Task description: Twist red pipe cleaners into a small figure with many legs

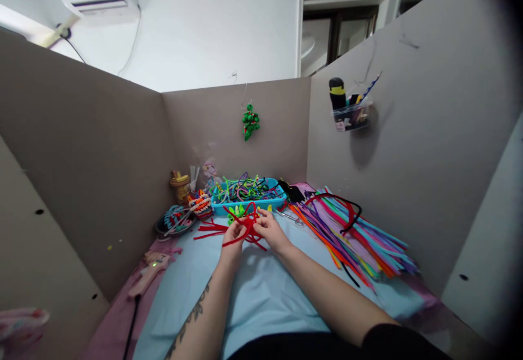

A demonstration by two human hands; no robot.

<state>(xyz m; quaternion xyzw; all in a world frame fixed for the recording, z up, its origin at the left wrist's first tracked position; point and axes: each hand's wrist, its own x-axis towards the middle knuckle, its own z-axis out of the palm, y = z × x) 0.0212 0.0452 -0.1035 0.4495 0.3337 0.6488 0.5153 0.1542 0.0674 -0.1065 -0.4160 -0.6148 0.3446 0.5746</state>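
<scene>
Red pipe cleaners (250,223), joined at a middle with their ends sticking out all round, are held up between my two hands. My left hand (234,236) pinches them from the left side. From the right, my right hand (269,230) grips them near the centre with thumb and fingers. More red pipe cleaners (210,229) lie on the light blue cloth (261,294) just left of my hands. Behind the hands sits a bright green pipe-cleaner piece (236,214), partly hidden.
A blue basket (220,207) of pipe-cleaner scraps stands behind. Scissors (289,217) lie beside a big spread of coloured pipe cleaners (351,235) at right. A dark bowl (165,228), a jar (180,188) and a pink glue gun (152,270) are at left. Grey panels (241,153) enclose the table.
</scene>
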